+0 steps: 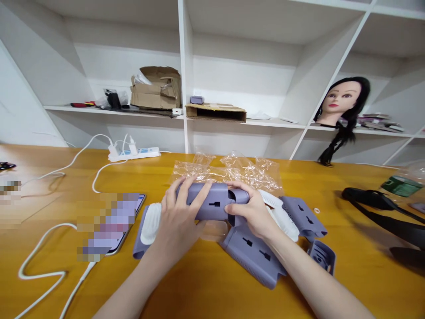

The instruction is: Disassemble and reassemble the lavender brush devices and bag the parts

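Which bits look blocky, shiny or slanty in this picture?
All in the head view: pixel squares cover much of the phone; glare glints off the clear plastic; the right shelf divider leans; the held purple case looks fairly sharp.

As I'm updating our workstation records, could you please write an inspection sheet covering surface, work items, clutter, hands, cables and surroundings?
Surface: orange-brown table, wood-like.
Job's things: purple casing with a smaller purple piece at its right end; other purple parts and white ribbed pieces lie around it.
Clutter: clear plastic wrapping behind the hands; phone at left, its screen partly blurred out.
Hands: left hand grips the casing; right hand holds the smaller piece.
Cables: white cable at the phone's near end; power strip with plugs.
Surroundings: white shelving holding cardboard boxes and a mannequin head.
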`<act>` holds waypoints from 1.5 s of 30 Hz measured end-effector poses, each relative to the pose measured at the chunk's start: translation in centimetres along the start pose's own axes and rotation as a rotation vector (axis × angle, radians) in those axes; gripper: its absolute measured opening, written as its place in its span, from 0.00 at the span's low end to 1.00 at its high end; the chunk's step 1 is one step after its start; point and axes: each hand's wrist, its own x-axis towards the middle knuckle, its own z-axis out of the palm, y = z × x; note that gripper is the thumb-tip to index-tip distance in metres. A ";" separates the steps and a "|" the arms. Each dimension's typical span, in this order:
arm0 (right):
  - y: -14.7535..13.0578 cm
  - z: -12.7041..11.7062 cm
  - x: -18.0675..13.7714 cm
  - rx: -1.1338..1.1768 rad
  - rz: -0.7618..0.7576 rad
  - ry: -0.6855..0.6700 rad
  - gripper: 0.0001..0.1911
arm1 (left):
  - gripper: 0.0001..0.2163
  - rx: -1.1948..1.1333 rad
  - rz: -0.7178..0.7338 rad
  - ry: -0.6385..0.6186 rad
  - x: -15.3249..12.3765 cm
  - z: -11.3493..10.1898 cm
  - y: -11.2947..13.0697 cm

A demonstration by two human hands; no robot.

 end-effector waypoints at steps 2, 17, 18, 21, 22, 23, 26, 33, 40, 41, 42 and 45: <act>-0.2 -0.2 0.2 0.115 0.028 0.045 0.24 | 0.40 -0.069 -0.036 0.087 0.1 -0.4 -0.2; -0.1 2.6 -2.2 0.488 0.155 0.006 0.23 | 0.26 -1.674 -1.019 -0.035 -0.2 0.0 1.9; -0.1 2.5 -2.2 0.501 0.159 -0.028 0.21 | 0.27 -1.666 -1.029 -0.008 -0.2 0.0 1.9; 0.0 2.3 -2.0 0.573 0.192 -0.038 0.17 | 0.29 -1.653 -1.046 0.038 -0.4 0.2 2.0; 0.0 2.2 -2.0 0.589 0.185 -0.008 0.17 | 0.29 -1.652 -1.050 0.049 -0.4 0.3 2.1; 0.0 2.2 -1.9 0.593 0.166 0.032 0.17 | 0.29 -1.653 -1.053 0.060 -0.4 0.4 2.2; 0.0 2.3 -1.8 0.563 0.092 0.114 0.16 | 0.29 -1.671 -1.064 0.090 -0.4 0.4 2.4; -0.1 2.2 -1.8 0.528 0.137 0.094 0.18 | 0.23 -1.698 -1.167 0.055 -0.1 -0.1 2.3; 0.9 2.2 -1.6 0.388 0.004 0.100 0.14 | 0.18 -1.708 -1.200 0.062 -0.1 0.0 1.9; 1.1 2.2 -1.6 0.354 -0.030 0.101 0.13 | 0.18 -1.712 -1.189 0.063 -0.2 0.0 1.8; 1.4 2.1 -1.5 0.321 -0.063 0.100 0.12 | 0.18 -1.715 -1.184 0.062 -0.2 0.0 1.7; 2.1 1.8 -1.4 0.223 -0.145 0.083 0.11 | 0.16 -1.721 -1.197 0.054 -0.1 0.1 1.6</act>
